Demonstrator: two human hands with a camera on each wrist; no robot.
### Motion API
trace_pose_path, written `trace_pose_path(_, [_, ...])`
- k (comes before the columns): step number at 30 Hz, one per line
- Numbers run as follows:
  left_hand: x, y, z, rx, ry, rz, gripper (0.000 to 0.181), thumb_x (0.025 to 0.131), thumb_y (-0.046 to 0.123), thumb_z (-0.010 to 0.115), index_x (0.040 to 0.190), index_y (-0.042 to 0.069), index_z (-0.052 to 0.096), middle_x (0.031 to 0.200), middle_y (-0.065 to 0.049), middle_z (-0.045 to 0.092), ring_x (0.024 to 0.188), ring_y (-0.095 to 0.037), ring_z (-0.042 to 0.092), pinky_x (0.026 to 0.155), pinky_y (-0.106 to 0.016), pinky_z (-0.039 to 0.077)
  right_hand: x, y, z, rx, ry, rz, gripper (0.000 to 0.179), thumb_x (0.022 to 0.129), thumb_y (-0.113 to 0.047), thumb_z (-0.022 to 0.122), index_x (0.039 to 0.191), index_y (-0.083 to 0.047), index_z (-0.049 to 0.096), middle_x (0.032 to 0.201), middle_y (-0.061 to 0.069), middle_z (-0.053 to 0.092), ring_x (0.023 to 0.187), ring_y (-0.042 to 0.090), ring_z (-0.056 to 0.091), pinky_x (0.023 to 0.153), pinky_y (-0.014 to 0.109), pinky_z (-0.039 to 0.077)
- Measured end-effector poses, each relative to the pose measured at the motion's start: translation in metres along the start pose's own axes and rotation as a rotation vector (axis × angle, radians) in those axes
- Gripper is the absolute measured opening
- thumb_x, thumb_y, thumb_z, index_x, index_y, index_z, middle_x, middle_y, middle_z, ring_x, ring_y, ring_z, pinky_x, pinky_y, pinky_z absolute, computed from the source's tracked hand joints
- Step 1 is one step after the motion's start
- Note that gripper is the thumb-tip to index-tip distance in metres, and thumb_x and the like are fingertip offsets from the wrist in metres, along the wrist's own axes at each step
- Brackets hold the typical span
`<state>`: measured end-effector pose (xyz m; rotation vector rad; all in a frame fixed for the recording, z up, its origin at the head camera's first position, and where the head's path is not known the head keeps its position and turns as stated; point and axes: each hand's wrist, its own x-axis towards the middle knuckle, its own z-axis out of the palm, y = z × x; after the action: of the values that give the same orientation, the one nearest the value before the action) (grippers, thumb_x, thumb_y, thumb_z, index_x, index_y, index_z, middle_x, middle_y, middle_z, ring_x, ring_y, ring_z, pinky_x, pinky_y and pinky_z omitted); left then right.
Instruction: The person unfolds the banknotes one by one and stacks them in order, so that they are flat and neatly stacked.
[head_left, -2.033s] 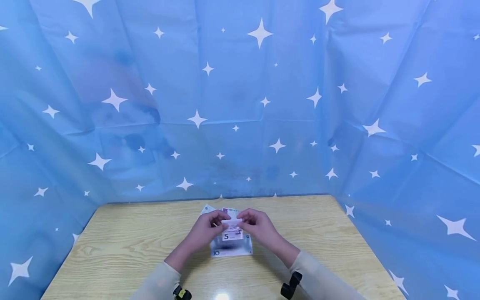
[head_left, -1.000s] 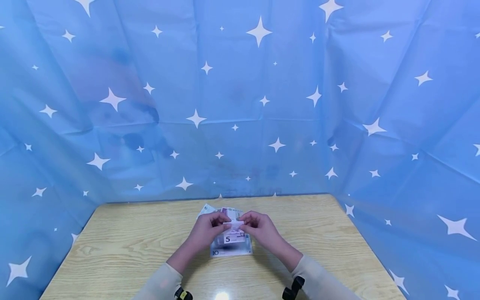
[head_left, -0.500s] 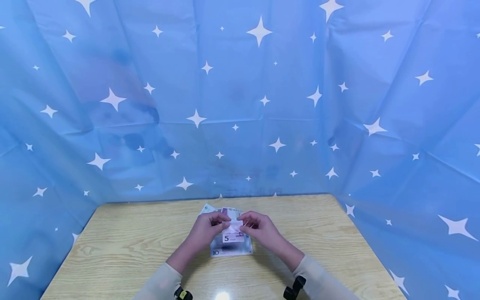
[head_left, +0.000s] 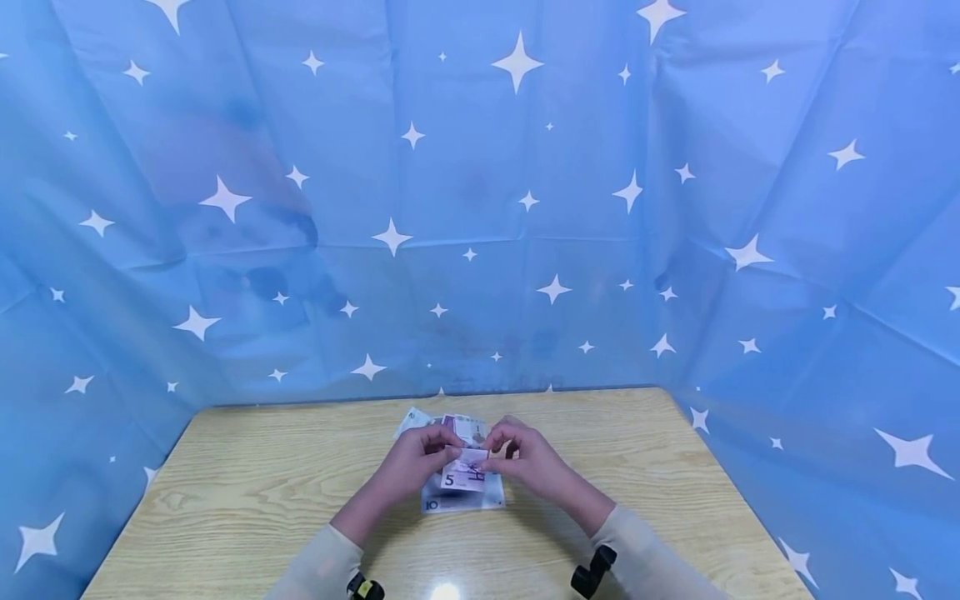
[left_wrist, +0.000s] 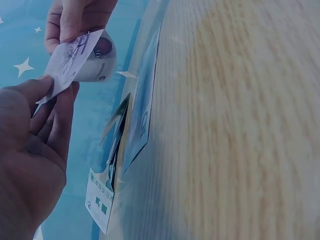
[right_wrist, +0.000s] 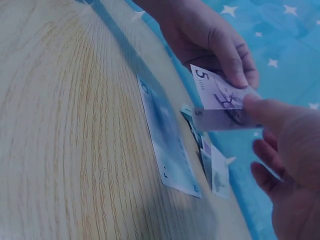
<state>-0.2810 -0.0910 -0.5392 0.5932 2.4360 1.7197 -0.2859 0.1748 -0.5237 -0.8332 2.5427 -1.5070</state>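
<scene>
A purple banknote (head_left: 461,480) marked 5 is held up, bent over on itself, between both hands. My left hand (head_left: 408,461) pinches its left side with thumb and fingers. On the right side, my right hand (head_left: 534,460) pinches the same note, the thumb lying across its face. In the left wrist view, the banknote (left_wrist: 70,65) shows one flap standing out from a curved rear part. Seen from the right wrist, the banknote (right_wrist: 220,95) has its 5 corner toward the table. Just below it lies a bluish banknote (head_left: 463,503) marked 10.
Behind the hands, further banknotes (head_left: 412,419) lie overlapped, one of them a purple and white note (head_left: 467,428). In the left wrist view, some folded notes (left_wrist: 100,200) stand up from the wooden table (head_left: 285,483). A blue starry curtain (head_left: 472,208) hangs beyond the table's far edge.
The right hand has shifted slightly right and changed its finger hold, with its thumb now further over the note. The 5 note has tilted and dropped a little. The left hand stays almost still.
</scene>
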Motion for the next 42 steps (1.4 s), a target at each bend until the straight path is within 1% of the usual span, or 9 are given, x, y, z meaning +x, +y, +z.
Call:
trace_pose_path(4, [-0.0003,0.0001,0.0002,-0.036,-0.015,0.009,0.006,0.109,0.016,0.073,0.108,0.016,0.079,0.123,-0.002,0.077,0.110,-0.026,0.073,0.078,-0.030,0.060,0.0007,-0.0010,-0.0011,-0.024,0.010,-0.028,0.022,0.092,-0.019,0.091,0.100,-0.023,0.072,0.128,0.010,0.067,0.123,0.025,0.059,0.104,0.048,0.049])
trace_pose_path(8, [-0.0004,-0.0001,0.0002,-0.054,-0.016,0.032,0.007,0.109,0.016,0.073,0.106,0.015,0.078,0.143,-0.004,0.071,0.141,-0.035,0.062,0.089,-0.030,0.062,0.0006,-0.0020,-0.0020,-0.018,0.008,-0.035,0.021,0.094,-0.018,0.090,0.098,-0.024,0.071,0.137,0.012,0.068,0.135,0.028,0.055,0.116,0.061,0.039])
trace_pose_path(11, [-0.0010,0.0003,0.0002,-0.051,-0.020,0.025,0.006,0.109,0.017,0.073,0.107,0.017,0.079,0.131,-0.004,0.075,0.129,-0.034,0.068,0.087,-0.031,0.063,-0.0002,-0.0033,-0.0018,0.028,-0.003,-0.007,0.018,0.096,-0.016,0.089,0.100,-0.020,0.072,0.133,0.012,0.070,0.131,0.028,0.062,0.116,0.061,0.043])
trace_pose_path(13, [-0.0016,0.0006,-0.0001,-0.044,-0.022,0.018,0.007,0.109,0.018,0.073,0.109,0.016,0.079,0.116,-0.004,0.077,0.108,-0.028,0.072,0.081,-0.032,0.063,-0.0008,-0.0045,-0.0011,0.053,-0.005,0.024,0.016,0.096,-0.015,0.088,0.102,-0.017,0.073,0.126,0.009,0.074,0.124,0.026,0.067,0.111,0.055,0.049])
trace_pose_path(16, [-0.0025,0.0010,-0.0006,-0.036,-0.026,0.011,0.009,0.109,0.018,0.073,0.112,0.013,0.079,0.100,-0.004,0.074,0.087,-0.021,0.067,0.074,-0.034,0.061,-0.0011,-0.0059,0.0006,0.096,-0.007,0.075,0.014,0.097,-0.015,0.087,0.105,-0.011,0.075,0.115,0.004,0.077,0.112,0.022,0.073,0.100,0.043,0.058])
trace_pose_path(20, [-0.0029,0.0000,-0.0007,-0.029,-0.023,0.014,0.008,0.109,0.018,0.073,0.112,0.014,0.079,0.097,-0.002,0.073,0.084,-0.017,0.065,0.073,-0.033,0.059,-0.0010,-0.0061,0.0022,0.107,0.002,0.097,0.013,0.100,-0.015,0.085,0.106,-0.009,0.076,0.108,0.003,0.078,0.102,0.018,0.073,0.089,0.030,0.058])
trace_pose_path(23, [-0.0031,-0.0003,-0.0007,-0.021,-0.019,0.019,0.006,0.109,0.018,0.073,0.111,0.016,0.079,0.097,-0.002,0.073,0.084,-0.018,0.065,0.072,-0.031,0.057,-0.0015,-0.0062,0.0027,0.103,0.008,0.099,0.010,0.101,-0.015,0.083,0.106,-0.010,0.076,0.107,0.002,0.078,0.098,0.017,0.072,0.084,0.028,0.056])
trace_pose_path(32, [-0.0044,0.0012,-0.0026,-0.025,-0.008,0.001,0.010,0.109,0.018,0.073,0.113,0.012,0.079,0.098,-0.002,0.073,0.085,-0.018,0.063,0.071,-0.027,0.055,-0.0006,-0.0060,0.0035,0.089,0.020,0.100,0.013,0.102,-0.017,0.083,0.110,-0.009,0.078,0.112,0.001,0.079,0.109,0.017,0.074,0.088,0.029,0.058])
trace_pose_path(42, [-0.0056,-0.0035,-0.0057,-0.047,-0.005,0.008,0.010,0.108,0.017,0.074,0.114,0.010,0.079,0.097,-0.001,0.074,0.083,-0.016,0.065,0.072,-0.028,0.057,-0.0003,-0.0007,0.0015,0.052,0.017,0.113,0.010,0.103,-0.017,0.082,0.112,-0.017,0.082,0.117,-0.004,0.079,0.115,0.019,0.074,0.098,0.034,0.058])
